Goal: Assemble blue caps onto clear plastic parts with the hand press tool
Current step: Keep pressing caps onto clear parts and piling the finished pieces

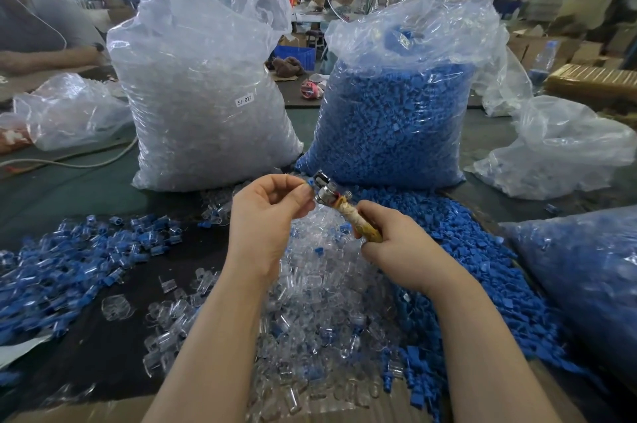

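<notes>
The left hand [265, 212] pinches a small blue cap [311, 183] at its fingertips, at about 2 o'clock from the palm, touching the metal head of the hand press tool [339, 205]. The right hand [396, 243] grips the tool's taped handle, its head pointing toward 10 o'clock, above the pile of clear plastic parts [310, 312]

A dark, flat worktable [113, 346] carries two tall clear plastic sacks, one of clear plastic parts [203, 95], one of blue plastic caps [389, 122]. Before them lie a loose heap of clear parts [310, 312], a spill of blue caps [482, 271] and, leftward, a pile of capped pieces [69, 264].
</notes>
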{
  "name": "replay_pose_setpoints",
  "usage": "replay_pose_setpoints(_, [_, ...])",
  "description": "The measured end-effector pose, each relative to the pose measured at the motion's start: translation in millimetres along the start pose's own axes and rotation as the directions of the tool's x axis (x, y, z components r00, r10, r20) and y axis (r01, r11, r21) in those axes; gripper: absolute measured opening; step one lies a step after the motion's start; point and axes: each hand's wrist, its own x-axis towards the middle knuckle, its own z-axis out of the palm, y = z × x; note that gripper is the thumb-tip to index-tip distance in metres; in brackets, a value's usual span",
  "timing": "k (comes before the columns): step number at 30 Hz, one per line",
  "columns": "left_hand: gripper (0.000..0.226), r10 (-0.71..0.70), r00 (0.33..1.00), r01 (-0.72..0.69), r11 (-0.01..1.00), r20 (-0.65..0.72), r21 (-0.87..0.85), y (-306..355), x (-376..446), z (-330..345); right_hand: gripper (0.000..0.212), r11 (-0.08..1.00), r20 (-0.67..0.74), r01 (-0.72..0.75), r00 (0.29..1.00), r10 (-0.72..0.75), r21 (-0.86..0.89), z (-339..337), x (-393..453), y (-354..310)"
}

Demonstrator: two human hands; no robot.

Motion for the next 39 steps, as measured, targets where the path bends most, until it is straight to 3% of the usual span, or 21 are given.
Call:
replay_pose_setpoints(4, [0.009, -0.107, 0.994, 0.106, 0.994, -0.033, -0.032, -2.3, 1.9, -2.8, 0.015, 0.999, 0.042, -0.033, 0.999, 0.033, 0.003, 0.3, 1.1, 1.3])
replay_pose_setpoints(7, [0.009, -0.245, 0.947, 0.199, 0.954, -0.206, -0.223, -1.6, 12.5, -21.2, 0.014, 0.996, -0.027, -0.088, 0.996, 0.087, -0.028, 0.2, 4.5, 5.7])
replay_pose_setpoints(10, [0.007, -0.467, 0.833, 0.24, 0.788, -0.297, -0.566, -4.1, 24.9, -55.1, 0.012, 0.976, -0.119, -0.19, 0.977, 0.177, -0.108, -2.4, 7.3, 13.1])
replay_pose_setpoints(15, [0.025, -0.633, 0.68, 0.089, 0.573, -0.37, -0.815, -16.6, 33.7, -105.3, 0.017, 0.91, -0.161, -0.318, 0.945, 0.284, -0.267, -6.2, 5.1, 24.5])
replay_pose_setpoints(17, [0.025, -0.592, 0.717, 0.048, 0.568, -0.367, -0.822, -21.5, 25.1, -119.3, 0.023, 0.88, -0.164, -0.363, 0.931, 0.326, -0.307, -7.0, 3.9, 26.4])
replay_pose_setpoints(18, [0.03, -0.617, 0.739, 0.094, 0.493, -0.271, -0.865, -27.6, 22.0, -124.3, 0.024, 0.87, -0.173, -0.381, 0.923, 0.343, -0.313, -7.1, 3.6, 26.9])
replay_pose_setpoints(19, [0.052, -0.631, 0.767, 0.14, 0.342, -0.116, -0.929, -30.4, 12.3, -123.8, 0.023, 0.861, -0.181, -0.399, 0.916, 0.359, -0.316, -7.2, 3.0, 27.1])
replay_pose_setpoints(21, [0.081, -0.558, 0.792, 0.174, 0.597, -0.249, -0.783, -21.9, -5.4, -102.3, 0.02, 0.846, -0.2, -0.42, 0.906, 0.373, -0.328, -6.9, 2.5, 27.6])
replay_pose_setpoints(23, [0.08, -0.658, 0.724, 0.154, 0.446, -0.206, -0.882, -14.6, 5.1, -117.0, 0.018, 0.836, -0.217, -0.423, 0.905, 0.367, -0.351, -6.6, 2.8, 27.6])
replay_pose_setpoints(24, [0.066, -0.563, 0.761, 0.078, 0.572, -0.322, -0.817, -16.0, 13.5, -121.0, 0.016, 0.836, -0.222, -0.42, 0.906, 0.361, -0.354, -6.5, 3.1, 27.2])
replay_pose_setpoints(25, [0.053, -0.581, 0.726, 0.087, 0.608, -0.368, -0.789, -8.9, 23.4, -122.9, 0.014, 0.838, -0.228, -0.417, 0.906, 0.355, -0.351, -6.0, 3.5, 26.5])
replay_pose_setpoints(26, [0.045, -0.62, 0.686, 0.155, 0.635, -0.38, -0.757, -7.4, 30.3, -123.1, 0.013, 0.844, -0.238, -0.416, 0.906, 0.351, -0.338, -5.4, 4.1, 25.9])
replay_pose_setpoints(28, [0.029, -0.594, 0.706, 0.32, 0.753, -0.385, -0.574, -9.9, 35.7, -122.1, 0.014, 0.855, -0.262, -0.426, 0.897, 0.356, -0.296, -4.5, 5.0, 25.1])
replay_pose_setpoints(30, [0.017, -0.611, 0.711, 0.442, 0.773, -0.347, -0.455, -16.0, 39.7, -122.8, 0.017, 0.852, -0.285, -0.453, 0.88, 0.381, -0.261, -4.7, 6.1, 25.5])
replay_pose_setpoints(32, [0.025, -0.61, 0.706, 0.484, 0.786, -0.359, -0.384, -18.0, 39.4, -123.7, 0.021, 0.839, -0.303, -0.482, 0.863, 0.404, -0.254, -5.1, 7.5, 27.1])
replay_pose_setpoints(35, [0.038, -0.567, 0.689, 0.477, 0.824, -0.452, -0.306, -15.5, 35.1, -123.8, 0.022, 0.833, -0.308, -0.492, 0.857, 0.413, -0.254, -4.6, 9.0, 28.9])
replay_pose_setpoints(39, [0.019, -0.472, 0.606, 0.411, 0.875, -0.64, -0.256, -4.8, 30.2, -120.7, 0.02, 0.826, -0.312, -0.501, 0.852, 0.42, -0.257, -2.6, 9.6, 30.7])
